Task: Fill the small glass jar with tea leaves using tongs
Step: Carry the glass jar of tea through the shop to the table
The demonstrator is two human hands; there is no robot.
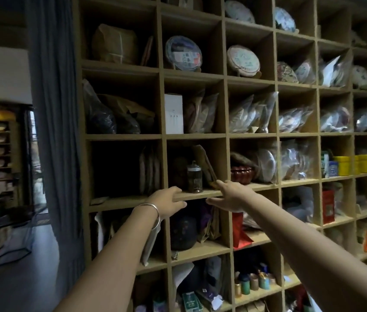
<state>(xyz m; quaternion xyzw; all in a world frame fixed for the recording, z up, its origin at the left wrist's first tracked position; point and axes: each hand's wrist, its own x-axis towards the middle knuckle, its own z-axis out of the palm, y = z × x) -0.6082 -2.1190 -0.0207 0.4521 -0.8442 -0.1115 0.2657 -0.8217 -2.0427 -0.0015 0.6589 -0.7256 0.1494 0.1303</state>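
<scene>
A small glass jar (pixel 194 179) stands upright near the front edge of a wooden shelf compartment, its lid closed with a wire clasp. Dark tea leaves fill roughly its lower half. It sits between two dim, indistinct packages in the cubby.

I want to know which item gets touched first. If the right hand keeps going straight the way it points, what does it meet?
Probably the brown paper packet leaning in that cubby: the right hand points up and left at its lower end. The small glass jar stands just left of that line. Depth is hard to judge.
</scene>
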